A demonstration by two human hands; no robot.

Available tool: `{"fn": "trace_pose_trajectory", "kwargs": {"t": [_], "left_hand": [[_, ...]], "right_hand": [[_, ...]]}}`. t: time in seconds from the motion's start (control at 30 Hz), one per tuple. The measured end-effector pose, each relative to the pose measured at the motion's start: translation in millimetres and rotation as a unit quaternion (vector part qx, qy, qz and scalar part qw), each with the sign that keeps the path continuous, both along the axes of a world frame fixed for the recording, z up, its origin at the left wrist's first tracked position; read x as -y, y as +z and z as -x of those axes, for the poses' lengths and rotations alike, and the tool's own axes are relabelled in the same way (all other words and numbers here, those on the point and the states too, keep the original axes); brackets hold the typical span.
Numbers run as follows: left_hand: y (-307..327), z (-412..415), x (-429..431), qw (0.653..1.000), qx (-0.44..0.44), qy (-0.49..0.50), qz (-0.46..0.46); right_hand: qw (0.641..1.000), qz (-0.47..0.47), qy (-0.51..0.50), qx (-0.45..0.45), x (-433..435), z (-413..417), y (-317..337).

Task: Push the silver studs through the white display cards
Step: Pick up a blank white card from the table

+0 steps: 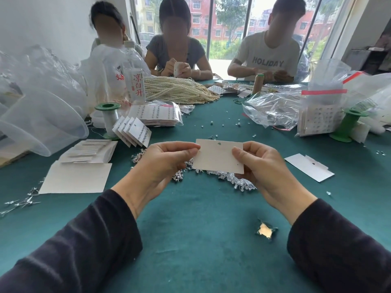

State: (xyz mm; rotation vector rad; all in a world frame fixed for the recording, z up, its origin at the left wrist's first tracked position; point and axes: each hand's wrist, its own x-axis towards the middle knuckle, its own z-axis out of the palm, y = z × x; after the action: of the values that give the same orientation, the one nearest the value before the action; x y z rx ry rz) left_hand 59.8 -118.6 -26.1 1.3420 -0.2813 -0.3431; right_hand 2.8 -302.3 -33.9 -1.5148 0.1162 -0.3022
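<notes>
White matte card (219, 155), rectangular with one punched hole, held flat above the green felt bench (201, 240).
Left hand (160, 163) and right hand (264, 166) pinch its short edges between fingers; glittering silver studs (230, 178) lie heaped beneath the card.

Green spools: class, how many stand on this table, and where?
2. One green spool stands on the left beside the fanned cards; the other stands on the right by the plastic bags. More could be hidden behind the bags.
</notes>
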Motion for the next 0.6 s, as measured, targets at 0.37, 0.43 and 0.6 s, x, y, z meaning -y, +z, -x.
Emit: {"fn": "trace_pose_trajectory", "kwargs": {"t": [0.37,0.43,0.6], "left_hand": [[-1.0,0.1,-1.0,1.000,-0.007,-0.008,-0.018],[-1.4,0.0,-1.0,0.999,0.010,0.001,-0.036],[-1.2,0.1,-0.8,0.996,0.058,0.014,-0.072]], "right_hand": [[0.999,-0.026,0.021,0.008,-1.9,3.5,5.0],[0.999,-0.031,0.020,0.006,-1.8,3.2,4.9],[0.999,-0.031,0.024,0.002,-0.4,3.2,4.4]]}}
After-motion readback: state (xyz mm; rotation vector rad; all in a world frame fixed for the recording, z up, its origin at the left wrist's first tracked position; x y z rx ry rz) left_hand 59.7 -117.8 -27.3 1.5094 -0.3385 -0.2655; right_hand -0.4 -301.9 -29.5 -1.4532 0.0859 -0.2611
